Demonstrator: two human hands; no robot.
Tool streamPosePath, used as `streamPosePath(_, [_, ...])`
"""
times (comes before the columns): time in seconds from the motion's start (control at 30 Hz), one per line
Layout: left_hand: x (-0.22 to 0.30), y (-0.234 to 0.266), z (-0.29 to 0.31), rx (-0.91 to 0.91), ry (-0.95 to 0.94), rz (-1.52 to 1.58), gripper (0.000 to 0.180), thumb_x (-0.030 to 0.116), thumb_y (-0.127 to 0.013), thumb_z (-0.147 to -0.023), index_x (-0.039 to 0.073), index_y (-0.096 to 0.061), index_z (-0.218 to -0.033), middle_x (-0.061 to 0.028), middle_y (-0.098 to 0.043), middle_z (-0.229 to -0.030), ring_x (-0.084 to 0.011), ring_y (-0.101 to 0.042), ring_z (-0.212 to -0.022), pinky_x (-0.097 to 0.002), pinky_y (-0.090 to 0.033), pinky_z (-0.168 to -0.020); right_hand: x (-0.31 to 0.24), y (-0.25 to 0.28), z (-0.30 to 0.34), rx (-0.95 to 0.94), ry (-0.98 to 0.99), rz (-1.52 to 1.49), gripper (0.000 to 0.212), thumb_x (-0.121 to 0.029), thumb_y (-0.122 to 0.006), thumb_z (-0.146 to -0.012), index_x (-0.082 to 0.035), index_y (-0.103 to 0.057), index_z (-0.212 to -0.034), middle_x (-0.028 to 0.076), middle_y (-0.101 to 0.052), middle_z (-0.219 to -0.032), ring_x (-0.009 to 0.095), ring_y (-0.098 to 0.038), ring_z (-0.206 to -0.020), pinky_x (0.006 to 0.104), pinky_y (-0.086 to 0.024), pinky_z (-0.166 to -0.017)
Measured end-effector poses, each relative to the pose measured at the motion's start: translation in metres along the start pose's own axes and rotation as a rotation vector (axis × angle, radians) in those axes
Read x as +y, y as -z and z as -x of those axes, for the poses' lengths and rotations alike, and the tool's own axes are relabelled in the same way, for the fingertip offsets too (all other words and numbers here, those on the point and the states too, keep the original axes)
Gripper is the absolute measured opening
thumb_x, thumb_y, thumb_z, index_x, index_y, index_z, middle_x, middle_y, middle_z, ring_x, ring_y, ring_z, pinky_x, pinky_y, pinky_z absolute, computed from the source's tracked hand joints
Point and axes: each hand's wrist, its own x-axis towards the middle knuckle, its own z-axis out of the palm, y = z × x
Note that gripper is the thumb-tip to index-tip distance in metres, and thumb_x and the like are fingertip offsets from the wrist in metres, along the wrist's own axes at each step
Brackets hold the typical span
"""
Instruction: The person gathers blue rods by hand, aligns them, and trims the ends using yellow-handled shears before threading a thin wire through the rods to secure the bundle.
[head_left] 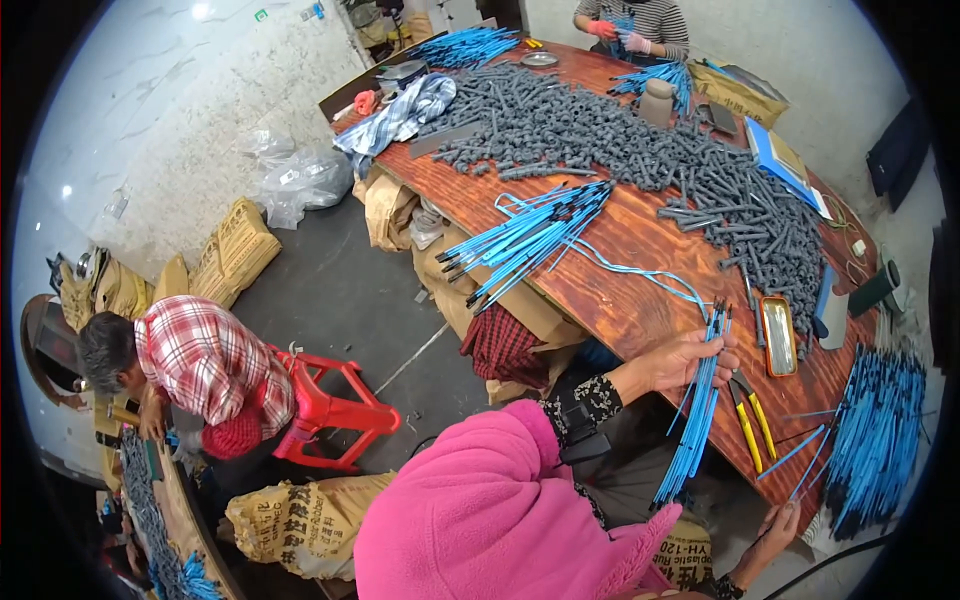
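L hand [682, 362], right of centre: fingers closed round a slim bundle of blue rods [688, 445], dark ends top & bottom, held aslant at the table [640, 310] edge. R hand [772, 538], lower right, by the table corner: fingers bent; can't tell if it grips anything.

Pliers [746, 432] w/ yellow handles lie betw. the hands, jaws end up-frame. Metal tin [778, 337] just above. Far right: big stack of blue rods [880, 435], plus a few loose.

Mid-frame: fanned bundle [540, 238] on table, tips over the edge; blue strap [640, 269] trails from it toward the held rods. Grey parts [570, 125] heaped across upper table (lots, ribbed-looking).

Co-worker [650, 30] in striped top, upper right, gloved; another person [208, 355], plaid shirt, lower left, by red stool [340, 415].
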Motion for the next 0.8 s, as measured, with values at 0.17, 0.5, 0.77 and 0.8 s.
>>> streamPosePath(0.17, [-0.002, -0.007, -0.002, -0.004, 0.031, -0.025, 0.034, 0.03, -0.053, -0.103, 0.006, -0.052, -0.127, -0.0133, -0.068, -0.111, -0.0254, -0.068, -0.102, -0.0393, -0.057, -0.089, -0.032, -0.017, 0.034, 0.116, -0.03, -0.223, 0.042, -0.035, -0.049, -0.105, 0.0, -0.058, -0.125, -0.005, -0.037, -0.06, 0.002, -0.029, -0.049, 0.0219, -0.021, -0.043])
streamPosePath(0.5, [0.001, -0.005, -0.006, -0.029, 0.051, 0.04, 0.038, 0.036, -0.045, -0.105, 0.005, -0.052, -0.125, -0.0154, -0.067, -0.112, -0.0264, -0.069, -0.1, -0.0403, -0.058, -0.087, 0.005, -0.022, 0.017, -0.125, 0.084, -0.061, 0.037, -0.035, -0.05, -0.104, 0.0, -0.063, -0.107, -0.005, -0.04, -0.059, 0.002, -0.033, -0.047, 0.0193, -0.023, -0.042])
streamPosePath(0.77, [-0.003, -0.01, 0.0, -0.021, 0.084, 0.042, 0.04, 0.037, -0.043, -0.106, 0.004, -0.051, -0.127, -0.0175, -0.066, -0.118, -0.0292, -0.068, -0.101, -0.0429, -0.056, -0.089, 0.015, -0.045, 0.015, -0.3, 0.032, -0.06, 0.033, -0.034, -0.054, -0.102, -0.002, -0.062, -0.104, -0.004, -0.043, -0.059, 0.003, -0.038, -0.049, 0.0197, -0.026, -0.043])
streamPosePath(0.8, [-0.005, -0.014, 0.004, -0.033, 0.079, 0.027, 0.038, 0.035, -0.045, -0.105, 0.005, -0.051, -0.127, -0.0174, -0.065, -0.119, -0.0294, -0.068, -0.101, -0.043, -0.056, -0.089, 0.012, -0.046, 0.027, -0.281, 0.014, -0.066, 0.033, -0.034, -0.054, -0.102, -0.002, -0.062, -0.104, -0.004, -0.044, -0.06, 0.003, -0.039, -0.049, 0.0195, -0.027, -0.044])
